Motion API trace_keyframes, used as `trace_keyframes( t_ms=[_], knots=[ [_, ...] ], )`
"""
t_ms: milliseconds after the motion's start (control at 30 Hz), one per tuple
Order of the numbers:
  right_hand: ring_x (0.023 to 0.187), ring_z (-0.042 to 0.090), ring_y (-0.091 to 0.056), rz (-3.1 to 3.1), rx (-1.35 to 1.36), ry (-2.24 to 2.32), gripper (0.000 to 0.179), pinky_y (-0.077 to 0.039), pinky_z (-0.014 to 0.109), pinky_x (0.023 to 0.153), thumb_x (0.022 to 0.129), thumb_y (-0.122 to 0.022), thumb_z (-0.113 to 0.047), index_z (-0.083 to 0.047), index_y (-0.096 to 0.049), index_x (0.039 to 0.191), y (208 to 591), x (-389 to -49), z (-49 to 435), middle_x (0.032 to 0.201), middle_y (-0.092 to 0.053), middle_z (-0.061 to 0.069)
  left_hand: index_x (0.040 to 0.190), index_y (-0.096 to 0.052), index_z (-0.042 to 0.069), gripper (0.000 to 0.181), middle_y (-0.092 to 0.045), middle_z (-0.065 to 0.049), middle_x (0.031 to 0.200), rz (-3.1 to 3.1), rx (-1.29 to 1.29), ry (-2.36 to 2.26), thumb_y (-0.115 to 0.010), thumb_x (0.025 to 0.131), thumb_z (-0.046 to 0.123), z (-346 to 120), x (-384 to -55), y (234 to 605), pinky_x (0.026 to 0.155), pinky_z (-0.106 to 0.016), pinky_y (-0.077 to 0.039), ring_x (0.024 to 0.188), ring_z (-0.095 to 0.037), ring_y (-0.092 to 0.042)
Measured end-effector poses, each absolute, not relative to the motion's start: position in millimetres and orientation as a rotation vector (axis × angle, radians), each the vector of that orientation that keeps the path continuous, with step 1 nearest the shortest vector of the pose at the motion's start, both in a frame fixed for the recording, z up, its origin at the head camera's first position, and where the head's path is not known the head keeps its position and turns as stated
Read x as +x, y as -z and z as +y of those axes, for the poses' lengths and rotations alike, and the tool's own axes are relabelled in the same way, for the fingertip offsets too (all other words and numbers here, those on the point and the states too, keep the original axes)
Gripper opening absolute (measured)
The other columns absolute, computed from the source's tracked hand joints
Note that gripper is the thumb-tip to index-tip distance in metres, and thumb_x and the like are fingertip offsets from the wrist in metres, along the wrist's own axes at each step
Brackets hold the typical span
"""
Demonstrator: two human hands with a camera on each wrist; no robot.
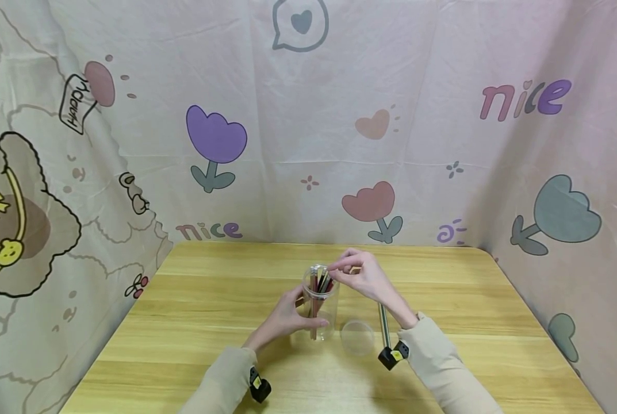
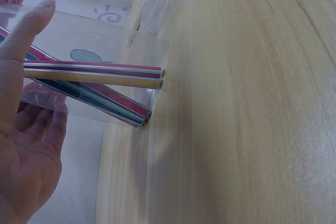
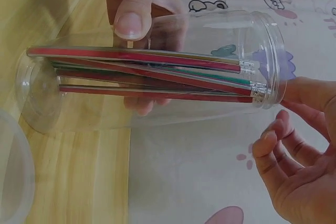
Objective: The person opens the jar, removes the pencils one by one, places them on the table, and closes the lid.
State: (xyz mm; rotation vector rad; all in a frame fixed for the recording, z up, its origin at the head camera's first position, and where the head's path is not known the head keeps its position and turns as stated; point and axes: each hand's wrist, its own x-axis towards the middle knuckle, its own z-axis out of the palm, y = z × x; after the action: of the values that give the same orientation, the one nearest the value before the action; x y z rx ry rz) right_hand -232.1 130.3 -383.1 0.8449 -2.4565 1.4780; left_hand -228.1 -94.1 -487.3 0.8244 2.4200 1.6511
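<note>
A clear plastic jar [image 1: 330,315] stands upright on the table with several striped pencils [image 3: 157,57] leaning inside, their metal-ended tops near the mouth. My left hand [image 1: 286,316] grips the jar's side, thumb on one face and fingers round the other. At the jar's mouth is my right hand [image 1: 364,277], its index finger at the rim and the other fingers loosely bent; no pencil shows between them. A round clear lid [image 1: 357,338] lies flat to the right of the jar. Under the right forearm, a dark striped pencil or pencils [image 1: 384,325] lie on the table.
The wooden table [image 1: 199,310] reaches back to a hanging printed cloth [image 1: 298,115], which also runs along the left and right sides. Each wrist bears a small black camera, such as the left one [image 1: 259,388].
</note>
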Motion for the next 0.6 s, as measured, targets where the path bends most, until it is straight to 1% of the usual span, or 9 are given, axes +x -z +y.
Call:
trace_keyframes(
  t_ms=[133, 233, 300, 400, 600],
  knots=[
    [0.071, 0.004, -0.048, -2.421, 0.879, -1.500, 0.008, -0.044, 0.015, 0.059, 0.085, -0.077, -0.004, -0.002, -0.080, 0.093, 384.4, -232.7, 129.2, 0.088, -0.061, 0.014, 0.145, -0.050, 0.016, 0.081, -0.062, -0.007, 0.142, 2.432, 0.824, -1.641, -0.090, 0.075, 0.028, -94.4, -227.6, 487.0, 0.114, -0.050, -0.048, 0.130, -0.028, -0.060],
    [0.065, 0.005, -0.043, -2.400, 0.912, -1.486, 0.005, -0.039, 0.014, 0.057, 0.084, -0.078, -0.003, -0.004, -0.080, 0.089, 385.4, -233.9, 127.9, 0.085, -0.056, 0.010, 0.145, -0.051, 0.018, 0.080, -0.062, -0.005, 0.142, 2.430, 0.821, -1.640, -0.089, 0.075, 0.028, -94.6, -227.4, 487.2, 0.114, -0.050, -0.048, 0.130, -0.027, -0.060],
    [0.062, 0.004, -0.041, -2.391, 0.940, -1.457, 0.005, -0.037, 0.014, 0.055, 0.084, -0.079, -0.003, -0.005, -0.080, 0.087, 385.2, -234.1, 126.7, 0.084, -0.053, 0.006, 0.144, -0.051, 0.019, 0.079, -0.062, -0.004, 0.142, 2.425, 0.824, -1.643, -0.089, 0.076, 0.028, -94.7, -227.5, 487.3, 0.114, -0.050, -0.048, 0.130, -0.027, -0.060],
    [0.059, 0.004, -0.039, -2.381, 0.985, -1.361, 0.006, -0.036, 0.014, 0.053, 0.084, -0.077, -0.002, -0.007, -0.079, 0.086, 384.6, -234.5, 125.3, 0.082, -0.054, 0.003, 0.144, -0.051, 0.019, 0.079, -0.062, -0.004, 0.142, 2.420, 0.829, -1.650, -0.089, 0.076, 0.028, -94.8, -227.6, 487.6, 0.114, -0.050, -0.048, 0.130, -0.026, -0.060],
    [0.059, 0.012, -0.039, -2.417, 0.994, -1.256, 0.006, -0.033, 0.014, 0.052, 0.084, -0.077, -0.003, -0.007, -0.078, 0.088, 380.2, -233.2, 122.4, 0.081, -0.058, 0.009, 0.144, -0.051, 0.019, 0.077, -0.062, -0.003, 0.142, 2.414, 0.847, -1.659, -0.089, 0.077, 0.027, -95.0, -228.5, 488.5, 0.113, -0.050, -0.049, 0.129, -0.026, -0.061]
  ],
)
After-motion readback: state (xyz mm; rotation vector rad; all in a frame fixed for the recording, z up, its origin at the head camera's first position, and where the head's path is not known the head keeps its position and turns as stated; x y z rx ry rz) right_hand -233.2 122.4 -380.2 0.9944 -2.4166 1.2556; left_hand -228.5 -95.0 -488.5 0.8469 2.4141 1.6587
